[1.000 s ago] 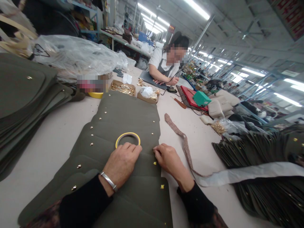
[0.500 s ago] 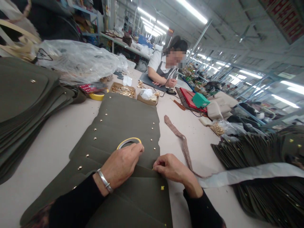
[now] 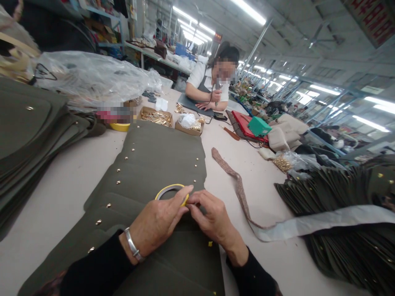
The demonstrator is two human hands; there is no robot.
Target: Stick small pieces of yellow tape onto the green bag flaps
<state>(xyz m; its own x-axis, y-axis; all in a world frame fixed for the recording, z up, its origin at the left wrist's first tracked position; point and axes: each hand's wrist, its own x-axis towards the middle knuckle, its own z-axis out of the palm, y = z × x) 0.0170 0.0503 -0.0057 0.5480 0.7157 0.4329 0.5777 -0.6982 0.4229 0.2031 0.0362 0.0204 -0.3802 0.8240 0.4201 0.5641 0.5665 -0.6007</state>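
Dark green panels (image 3: 160, 152) with gold studs lie overlapped on the pale table in front of me. My left hand (image 3: 157, 220), with a silver bracelet at the wrist, grips a roll of yellow tape (image 3: 169, 188) above the panels. The fingertips of my right hand (image 3: 212, 213) are pinched together at the roll's right edge, touching or nearly touching my left fingers. What they pinch, if anything, is hidden. A small yellow piece (image 3: 210, 243) sits on the panel's right edge, below my right hand.
Stacks of green panels stand at the left (image 3: 27, 135) and right (image 3: 339, 197). A brown strip (image 3: 228, 168) lies on the table (image 3: 262, 185) at right. Beyond are boxes of gold parts (image 3: 156, 116), a plastic bag (image 3: 92, 76), a green box (image 3: 259, 126) and a person (image 3: 200, 82) working.
My right hand has moved up and left from the panel's edge to the tape roll. My left hand has shifted slightly. The person across the table has moved a hand.
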